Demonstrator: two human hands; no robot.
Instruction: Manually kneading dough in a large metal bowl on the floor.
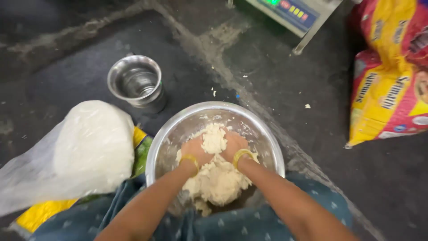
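Note:
A wide steel bowl (263,134) sits on the dark floor just in front of my knees. Inside it lies a pale, lumpy mass of dough (218,178). My left hand (194,149) and my right hand (232,143) are both pressed down into the dough side by side, fingers curled and dug into it. Each wrist wears a yellow bangle. Bits of dough stick to the bowl's inner wall.
A small steel pot (136,82) holding water stands to the upper left. A clear plastic bag of white flour (84,151) lies at my left, on a yellow sack. Colourful packaged sacks (388,85) are stacked at right. A weighing scale (294,13) is at the top.

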